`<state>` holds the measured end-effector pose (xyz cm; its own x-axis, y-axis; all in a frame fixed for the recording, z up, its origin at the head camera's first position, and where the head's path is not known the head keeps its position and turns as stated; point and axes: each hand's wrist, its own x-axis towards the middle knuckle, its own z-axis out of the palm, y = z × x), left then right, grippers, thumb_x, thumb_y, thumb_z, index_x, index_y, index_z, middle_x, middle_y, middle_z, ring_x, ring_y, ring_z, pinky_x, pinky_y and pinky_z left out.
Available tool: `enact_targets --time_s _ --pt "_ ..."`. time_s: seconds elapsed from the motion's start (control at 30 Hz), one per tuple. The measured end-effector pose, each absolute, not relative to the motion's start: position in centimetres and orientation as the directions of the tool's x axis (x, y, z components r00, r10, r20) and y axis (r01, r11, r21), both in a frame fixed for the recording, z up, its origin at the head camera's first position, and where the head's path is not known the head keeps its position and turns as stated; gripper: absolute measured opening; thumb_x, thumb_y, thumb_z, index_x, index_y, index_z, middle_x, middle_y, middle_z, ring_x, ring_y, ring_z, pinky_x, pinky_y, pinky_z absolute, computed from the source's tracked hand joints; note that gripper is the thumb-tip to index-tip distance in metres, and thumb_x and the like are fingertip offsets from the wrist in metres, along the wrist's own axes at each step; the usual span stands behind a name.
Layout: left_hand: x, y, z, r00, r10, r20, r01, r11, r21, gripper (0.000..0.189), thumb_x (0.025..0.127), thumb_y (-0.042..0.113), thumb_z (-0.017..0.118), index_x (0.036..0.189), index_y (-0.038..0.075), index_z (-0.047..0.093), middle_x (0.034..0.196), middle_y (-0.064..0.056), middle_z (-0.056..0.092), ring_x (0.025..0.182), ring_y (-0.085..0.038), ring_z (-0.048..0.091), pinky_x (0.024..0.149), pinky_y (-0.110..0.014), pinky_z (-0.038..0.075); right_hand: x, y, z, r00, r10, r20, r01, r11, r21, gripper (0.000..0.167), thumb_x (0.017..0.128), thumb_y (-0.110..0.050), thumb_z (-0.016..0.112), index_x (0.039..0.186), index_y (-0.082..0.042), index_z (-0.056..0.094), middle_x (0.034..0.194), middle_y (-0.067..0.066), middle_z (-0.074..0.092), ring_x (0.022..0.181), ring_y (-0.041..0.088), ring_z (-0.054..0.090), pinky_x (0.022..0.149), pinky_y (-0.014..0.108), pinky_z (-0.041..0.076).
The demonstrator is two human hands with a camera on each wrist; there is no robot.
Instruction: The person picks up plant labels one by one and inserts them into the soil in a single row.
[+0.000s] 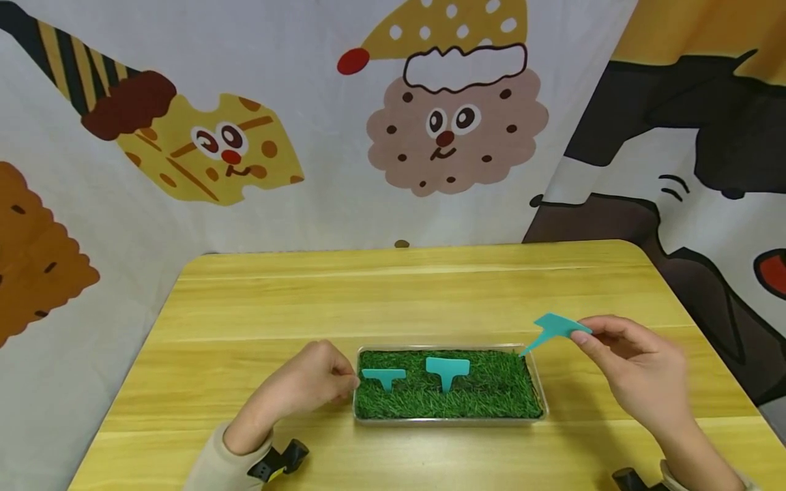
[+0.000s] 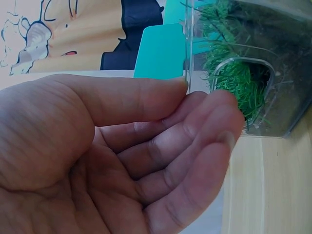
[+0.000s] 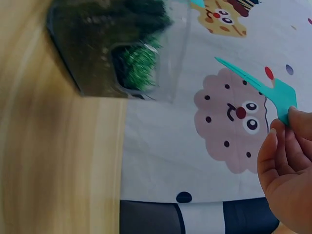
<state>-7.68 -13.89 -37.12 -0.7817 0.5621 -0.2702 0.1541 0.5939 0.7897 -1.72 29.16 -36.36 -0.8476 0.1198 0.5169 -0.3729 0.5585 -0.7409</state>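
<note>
A clear plastic box [image 1: 451, 421] filled with green grass [image 1: 491, 389] stands on the table. Two turquoise T-shaped plant labels stick up from the grass, one label [image 1: 384, 374] at the left and another label [image 1: 447, 368] near the middle. My left hand [image 1: 319, 378] holds the box's left end, thumb at the rim and curled fingers by the end wall with its cut-out. Above the right end, my right hand [image 1: 641, 372] pinches a third plant label [image 3: 280, 97] by one side of its head. Its pointed stem slants down towards the grass at the back right corner.
The wooden table [image 1: 276, 293] reaches back to a white cloth [image 1: 331, 225] printed with cartoon biscuits. Dark wrist straps [image 1: 270, 464] sit over the light sleeves.
</note>
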Motion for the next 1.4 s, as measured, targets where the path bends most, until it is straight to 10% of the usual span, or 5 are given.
enact_targets --time_s 1.4 --pt "-7.8 -13.9 -37.2 -0.781 0.556 -0.285 0.139 0.599 0.788 0.031 0.098 0.006 0.069 0.068 0.01 0.073 0.061 -0.001 0.063 0.048 -0.007 0.032 0.044 -0.019 0.027 -1.4 26.9 -41.2 -0.844 -0.193 0.501 -0.516 0.552 -0.655 0.048 0.072 0.027 0.078 0.099 -0.012 0.078 0.099 -0.003 0.074 0.092 0.002 0.067 0.081 0.013 0.052"
